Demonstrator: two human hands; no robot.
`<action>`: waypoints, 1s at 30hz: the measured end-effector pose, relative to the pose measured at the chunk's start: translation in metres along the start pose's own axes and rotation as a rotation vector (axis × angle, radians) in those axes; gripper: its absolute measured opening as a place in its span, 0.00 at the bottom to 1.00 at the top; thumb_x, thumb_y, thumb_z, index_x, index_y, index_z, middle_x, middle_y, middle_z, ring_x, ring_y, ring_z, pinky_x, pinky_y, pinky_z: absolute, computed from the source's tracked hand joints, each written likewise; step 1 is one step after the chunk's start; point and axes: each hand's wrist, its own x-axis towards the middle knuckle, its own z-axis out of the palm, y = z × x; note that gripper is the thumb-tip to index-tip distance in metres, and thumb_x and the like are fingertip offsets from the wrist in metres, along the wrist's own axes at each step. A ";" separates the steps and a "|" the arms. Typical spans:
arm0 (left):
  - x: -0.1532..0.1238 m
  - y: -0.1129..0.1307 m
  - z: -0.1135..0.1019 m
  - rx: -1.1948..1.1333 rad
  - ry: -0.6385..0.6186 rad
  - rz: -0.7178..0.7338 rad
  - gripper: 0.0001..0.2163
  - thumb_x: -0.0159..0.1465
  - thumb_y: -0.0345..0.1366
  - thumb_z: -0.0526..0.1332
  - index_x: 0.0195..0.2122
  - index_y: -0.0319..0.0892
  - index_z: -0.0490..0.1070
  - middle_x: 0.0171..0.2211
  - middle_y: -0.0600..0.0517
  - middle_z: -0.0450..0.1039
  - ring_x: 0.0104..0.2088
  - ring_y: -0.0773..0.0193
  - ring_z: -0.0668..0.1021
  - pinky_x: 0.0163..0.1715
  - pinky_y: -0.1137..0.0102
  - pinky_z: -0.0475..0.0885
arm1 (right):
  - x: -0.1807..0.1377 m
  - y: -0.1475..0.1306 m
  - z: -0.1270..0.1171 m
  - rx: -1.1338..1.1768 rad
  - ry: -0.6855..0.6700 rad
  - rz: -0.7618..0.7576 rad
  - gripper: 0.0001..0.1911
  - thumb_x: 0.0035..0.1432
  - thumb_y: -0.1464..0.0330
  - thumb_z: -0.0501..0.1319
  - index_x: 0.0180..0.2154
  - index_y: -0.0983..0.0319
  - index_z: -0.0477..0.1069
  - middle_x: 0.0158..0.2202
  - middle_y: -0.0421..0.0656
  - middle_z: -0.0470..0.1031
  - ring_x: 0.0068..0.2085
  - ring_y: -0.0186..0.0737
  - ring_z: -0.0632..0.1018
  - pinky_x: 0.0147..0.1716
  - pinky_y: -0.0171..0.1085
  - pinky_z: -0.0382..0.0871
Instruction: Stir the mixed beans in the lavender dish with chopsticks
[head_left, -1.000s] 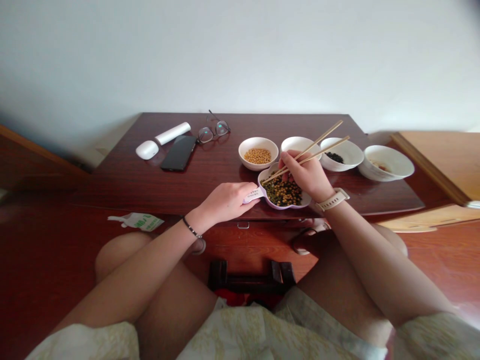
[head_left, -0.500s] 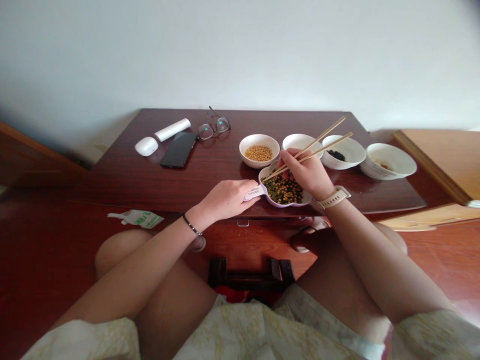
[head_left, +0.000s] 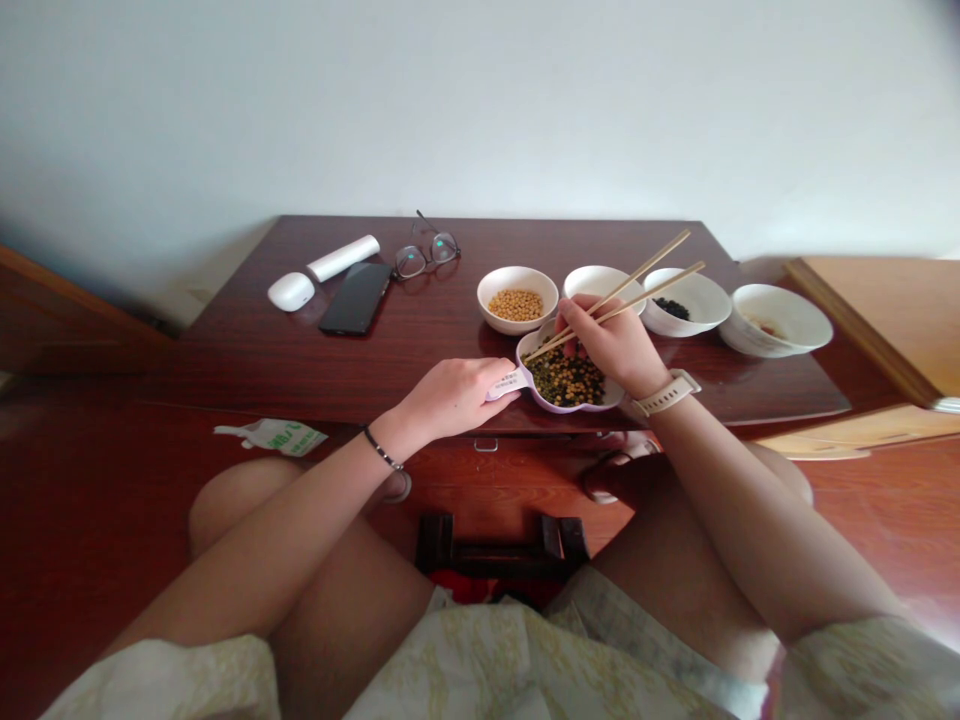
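My left hand (head_left: 457,393) is closed round the handle of a pale purple bowl (head_left: 559,408) near the table's front edge. Mixed yellow, green and dark beans or grains (head_left: 570,382) lie in it. Between the fingers of my right hand (head_left: 611,345) is a pair of wooden chopsticks (head_left: 651,262), their tips down among the beans at the bowl's left side. Just behind stands a white bowl of yellow beans (head_left: 517,304). Another white bowl (head_left: 600,281) is partly hidden by my right hand, so I cannot tell what it holds.
Further right are a white bowl with dark contents (head_left: 705,300) and a white bowl with a little pale stuff (head_left: 795,325). On the left of the table (head_left: 420,340) lie eyeglasses (head_left: 427,258), a phone (head_left: 357,299), a white tube-shaped case (head_left: 343,259) and a small white case (head_left: 291,292).
Almost nothing differs. Both hands keep their holds, and the chopstick tips stay in the same part of the purple bowl. The whole view has shifted very slightly.
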 end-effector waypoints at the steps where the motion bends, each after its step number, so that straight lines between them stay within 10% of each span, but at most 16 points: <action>1: 0.000 0.000 0.000 -0.001 0.000 0.000 0.11 0.78 0.44 0.60 0.50 0.43 0.76 0.45 0.50 0.85 0.42 0.58 0.86 0.36 0.68 0.70 | 0.000 0.000 0.000 0.002 0.000 0.000 0.27 0.75 0.48 0.58 0.33 0.61 0.76 0.23 0.42 0.75 0.24 0.35 0.74 0.28 0.36 0.65; 30: -0.001 -0.002 0.002 0.006 -0.014 -0.016 0.11 0.77 0.44 0.60 0.51 0.43 0.75 0.45 0.48 0.84 0.42 0.57 0.86 0.37 0.68 0.72 | -0.002 -0.004 0.000 -0.046 -0.031 -0.009 0.26 0.76 0.49 0.56 0.33 0.60 0.76 0.24 0.43 0.76 0.26 0.38 0.75 0.29 0.37 0.65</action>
